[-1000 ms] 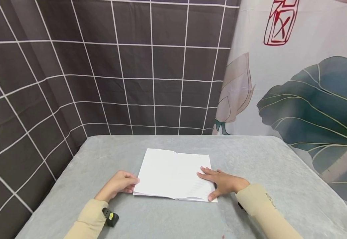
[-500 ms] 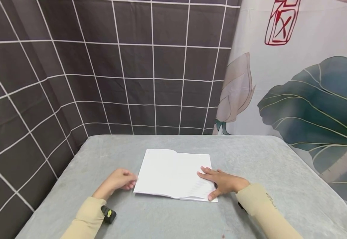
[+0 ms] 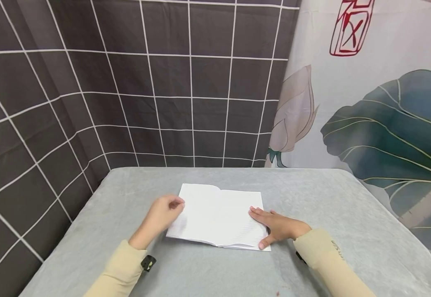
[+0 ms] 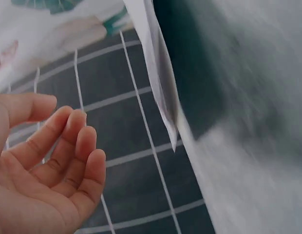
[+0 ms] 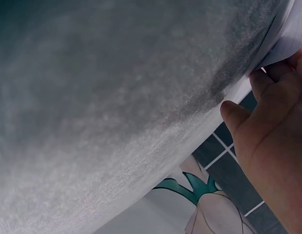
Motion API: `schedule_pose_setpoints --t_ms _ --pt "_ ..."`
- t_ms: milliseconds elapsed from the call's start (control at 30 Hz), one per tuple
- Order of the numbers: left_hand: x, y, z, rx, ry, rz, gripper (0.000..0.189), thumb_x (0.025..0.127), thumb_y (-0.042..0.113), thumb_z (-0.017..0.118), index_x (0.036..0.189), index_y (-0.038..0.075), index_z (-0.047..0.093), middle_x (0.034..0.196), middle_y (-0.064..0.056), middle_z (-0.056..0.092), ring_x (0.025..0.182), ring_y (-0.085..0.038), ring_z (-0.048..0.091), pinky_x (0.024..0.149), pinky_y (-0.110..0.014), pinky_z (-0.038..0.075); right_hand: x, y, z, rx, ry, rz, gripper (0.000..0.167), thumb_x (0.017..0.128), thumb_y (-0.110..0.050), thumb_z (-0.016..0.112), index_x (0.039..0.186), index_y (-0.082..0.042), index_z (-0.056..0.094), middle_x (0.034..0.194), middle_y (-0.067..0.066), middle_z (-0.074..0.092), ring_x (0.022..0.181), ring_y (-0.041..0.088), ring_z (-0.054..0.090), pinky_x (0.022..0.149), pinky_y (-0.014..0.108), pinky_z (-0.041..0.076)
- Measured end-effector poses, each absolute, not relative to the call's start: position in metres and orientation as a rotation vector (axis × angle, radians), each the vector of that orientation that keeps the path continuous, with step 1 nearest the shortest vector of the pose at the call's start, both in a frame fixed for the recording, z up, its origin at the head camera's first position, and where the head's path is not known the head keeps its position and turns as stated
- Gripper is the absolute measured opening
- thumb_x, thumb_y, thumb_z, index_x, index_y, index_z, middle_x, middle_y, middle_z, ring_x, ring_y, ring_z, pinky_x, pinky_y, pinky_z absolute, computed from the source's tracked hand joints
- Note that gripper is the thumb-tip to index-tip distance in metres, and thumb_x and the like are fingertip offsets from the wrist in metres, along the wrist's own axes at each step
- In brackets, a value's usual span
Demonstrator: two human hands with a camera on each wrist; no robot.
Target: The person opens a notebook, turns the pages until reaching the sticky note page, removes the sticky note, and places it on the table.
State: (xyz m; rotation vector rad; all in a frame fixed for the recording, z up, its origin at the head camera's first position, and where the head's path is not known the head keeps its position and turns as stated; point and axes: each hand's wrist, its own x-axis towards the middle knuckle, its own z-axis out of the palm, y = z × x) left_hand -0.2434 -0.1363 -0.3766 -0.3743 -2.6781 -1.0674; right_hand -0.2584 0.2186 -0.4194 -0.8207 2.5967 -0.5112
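a table [image 3: 312, 196] with a mottled pale grey, slightly fuzzy surface fills much of the lower half of the head view, its far edge running level just below mid-frame and its far corners rounded. an open white notebook [image 3: 213, 214] lies on it at lower centre, faint ruled lines showing toward its lower right. a small reddish speck [image 3: 277, 293] marks the surface at the bottom edge, right of centre.

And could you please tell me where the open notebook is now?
In the head view, below centre, the open notebook lies on the grey tabletop, with the left hand near its left edge and the right hand on its right side.
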Motion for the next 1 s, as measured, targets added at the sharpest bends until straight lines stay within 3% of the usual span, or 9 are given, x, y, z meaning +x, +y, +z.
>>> schedule_pose_setpoints --t_ms 200,433,1000 --pt "-0.239 -0.101 -0.381 -0.721 -2.625 -0.862 0.009 0.082 0.009 0.069 0.090 0.005 0.071 0.085 -0.004 0.068 0.081 -0.018 0.062 0.076 -0.033 0.051 -0.259 0.219 -0.419 -0.805 2.601 -0.514 0.109 0.069 -0.046 0.077 0.150 0.002 0.023 0.159 0.019 0.017 0.146 0.037 0.017 0.115 0.060 0.011" --pt "-0.232 -0.060 -0.391 -1.082 -2.546 -0.450 0.021 0.083 0.027 0.073 0.097 0.010 0.072 0.090 0.000 0.069 0.082 -0.015 0.062 0.075 -0.029 0.051 -0.259 0.219 -0.420 -0.797 2.611 -0.498 0.107 0.070 -0.046 0.077 0.150 0.002 0.024 0.159 0.019 0.018 0.146 0.037 0.017 0.114 0.061 0.012" --pt "-0.220 -0.012 -0.410 -1.239 -2.417 0.241 0.025 0.080 0.043 0.072 0.089 0.020 0.071 0.084 0.006 0.068 0.074 -0.009 0.057 0.066 -0.024 0.044 -0.258 0.218 -0.422 -0.816 2.626 -0.493 0.106 0.070 -0.046 0.077 0.149 0.002 0.025 0.158 0.019 0.019 0.145 0.038 0.019 0.113 0.061 0.014"
